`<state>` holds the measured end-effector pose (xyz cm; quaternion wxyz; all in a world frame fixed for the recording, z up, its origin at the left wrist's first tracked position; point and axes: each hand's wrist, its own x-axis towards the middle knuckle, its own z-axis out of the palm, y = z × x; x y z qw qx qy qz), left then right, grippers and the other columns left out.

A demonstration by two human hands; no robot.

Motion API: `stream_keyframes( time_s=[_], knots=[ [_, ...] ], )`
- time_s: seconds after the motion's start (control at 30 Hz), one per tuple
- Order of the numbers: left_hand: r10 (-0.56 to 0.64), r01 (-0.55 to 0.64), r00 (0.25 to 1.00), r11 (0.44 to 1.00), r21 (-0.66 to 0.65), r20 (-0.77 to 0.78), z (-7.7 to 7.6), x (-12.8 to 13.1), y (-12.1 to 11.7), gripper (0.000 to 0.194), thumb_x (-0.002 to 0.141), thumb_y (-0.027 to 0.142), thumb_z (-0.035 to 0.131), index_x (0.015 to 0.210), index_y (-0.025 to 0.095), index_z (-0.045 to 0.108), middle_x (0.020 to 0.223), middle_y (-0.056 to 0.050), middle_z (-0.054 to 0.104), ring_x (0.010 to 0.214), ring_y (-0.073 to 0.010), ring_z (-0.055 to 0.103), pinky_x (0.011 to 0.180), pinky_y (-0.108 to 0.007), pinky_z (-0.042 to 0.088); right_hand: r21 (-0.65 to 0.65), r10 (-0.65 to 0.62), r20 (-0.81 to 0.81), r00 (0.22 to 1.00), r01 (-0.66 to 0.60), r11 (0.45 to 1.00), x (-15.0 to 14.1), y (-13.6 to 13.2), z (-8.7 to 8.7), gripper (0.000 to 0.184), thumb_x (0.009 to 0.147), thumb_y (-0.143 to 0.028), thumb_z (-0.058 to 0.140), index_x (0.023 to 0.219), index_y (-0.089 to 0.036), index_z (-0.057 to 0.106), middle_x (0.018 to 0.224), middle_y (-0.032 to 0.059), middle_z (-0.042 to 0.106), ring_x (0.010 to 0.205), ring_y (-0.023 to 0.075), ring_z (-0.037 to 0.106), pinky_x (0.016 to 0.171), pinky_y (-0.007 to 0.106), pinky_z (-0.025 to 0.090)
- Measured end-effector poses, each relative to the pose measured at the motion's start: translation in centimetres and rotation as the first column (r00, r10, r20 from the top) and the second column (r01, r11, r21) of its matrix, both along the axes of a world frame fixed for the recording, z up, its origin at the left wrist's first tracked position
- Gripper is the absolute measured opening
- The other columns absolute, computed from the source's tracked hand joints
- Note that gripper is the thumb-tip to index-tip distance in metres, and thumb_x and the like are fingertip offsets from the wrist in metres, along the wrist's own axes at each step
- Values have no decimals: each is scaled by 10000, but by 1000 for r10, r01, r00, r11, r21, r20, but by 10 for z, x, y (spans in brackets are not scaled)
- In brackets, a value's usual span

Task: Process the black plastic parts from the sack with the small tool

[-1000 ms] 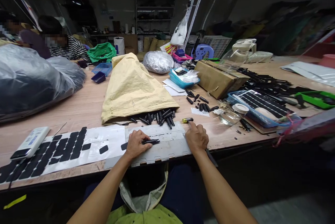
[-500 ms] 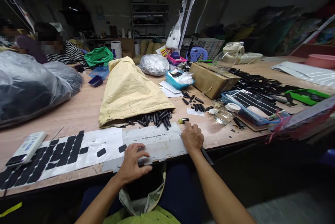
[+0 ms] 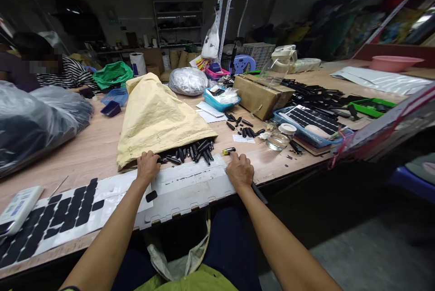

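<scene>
My left hand [image 3: 148, 167] is at the mouth of a yellow cloth sack [image 3: 163, 116], fingers curled down by the black tapered pieces [image 3: 200, 149] that spill from it. Its fingertips are partly hidden, so what they grip is unclear. My right hand [image 3: 240, 172] rests closed on the right end of a grey-white board [image 3: 190, 189]; whatever lies under its fingers is hidden. Just beyond its knuckles is a small yellow-and-black tool [image 3: 228, 151]. A black bar [image 3: 259, 193] sticks out past my right wrist at the table edge.
Left on the table lie a sheet with black rounded stickers [image 3: 76, 207], a white device [image 3: 20, 209] and a big plastic bag [image 3: 41, 123]. To the right stand a glass jar [image 3: 280, 139], a cardboard box [image 3: 260, 98] and a blue basket [image 3: 314, 130]. A co-worker [image 3: 64, 71] sits far left.
My left hand has moved from the board's near edge forward to the sack's mouth. My right hand stays at the board's right end. The view has turned slightly right.
</scene>
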<state>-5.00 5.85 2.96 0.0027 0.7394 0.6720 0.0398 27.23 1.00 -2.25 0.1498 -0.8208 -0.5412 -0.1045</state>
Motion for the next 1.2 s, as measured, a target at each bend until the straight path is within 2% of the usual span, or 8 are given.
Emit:
stream_keyframes(
  time_s=[0.1,0.27,0.47,0.77,0.9,1.03,1.13,1.2],
  knots=[
    [9,-7,999,999,-47,44,-1,6,-7,262,839,331,551,1016,245,723,1085,-101,620,1095,-313,482,925,-438,369,-9,-4,-11,1000,4,1000,-1,-1,2,381,880,-207,472,1241,-205,595,1032,121,565,941,249,530,703,323,378],
    [-98,126,965,987,-98,244,-11,34,-41,183,827,335,598,944,247,709,973,-61,643,1011,-279,507,876,-412,367,-7,2,-22,1000,-2,1000,-1,-1,1,390,888,-206,460,1256,-198,588,1038,129,560,943,251,528,715,329,383],
    [-129,165,881,986,-40,454,-26,71,-72,184,842,324,615,987,245,697,970,-43,644,974,-245,529,870,-395,374,-2,2,-24,1000,-2,1000,-1,-1,0,397,867,-207,488,1250,-193,593,1042,138,550,931,245,513,721,332,395],
    [-152,174,825,985,11,545,-28,49,-73,166,776,263,691,931,205,706,861,-27,648,888,-206,550,825,-338,410,5,-2,-67,998,2,1000,1,-2,3,393,908,-184,423,1255,-200,607,1051,138,566,937,245,523,726,338,383],
    [-136,158,818,987,9,560,-31,51,-72,143,765,243,694,903,216,715,824,-14,649,869,-195,550,823,-334,407,-18,-2,-233,972,-2,1000,-5,-7,16,405,892,-154,438,1242,-206,635,1034,128,591,918,222,525,737,316,384],
    [-135,164,809,987,1,572,-33,51,-71,154,761,254,695,908,225,728,815,-11,652,864,-193,550,834,-342,403,189,185,-468,864,-107,976,-37,-29,29,405,887,-178,439,1242,-204,633,1069,96,637,928,198,567,793,292,435],
    [-136,165,806,986,1,576,-35,50,-71,167,767,267,693,925,231,731,833,-8,658,867,-192,547,841,-344,395,361,488,-579,653,-331,872,-70,-51,32,380,892,-214,422,1192,-184,653,1108,91,675,990,198,604,893,325,481],
    [-134,163,807,987,1,575,-36,50,-71,164,771,275,693,925,236,732,829,-7,655,862,-190,542,833,-342,392,398,588,-593,550,-435,808,-89,-63,31,369,895,-224,417,1166,-190,664,1076,85,693,986,196,623,918,347,497]
  ],
)
